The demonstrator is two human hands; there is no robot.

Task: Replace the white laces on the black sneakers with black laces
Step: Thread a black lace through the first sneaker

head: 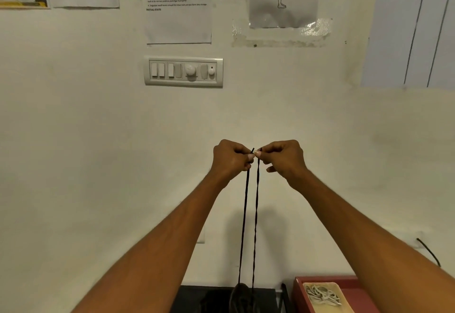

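Lace [256, 204], black, limp, light: tips pinched by left hand [230, 160] and right hand [283, 160], twelve o'clock; best gripped there.

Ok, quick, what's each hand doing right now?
Left hand: pinching one end of the black lace, held up.
Right hand: pinching the other end, alongside the left.
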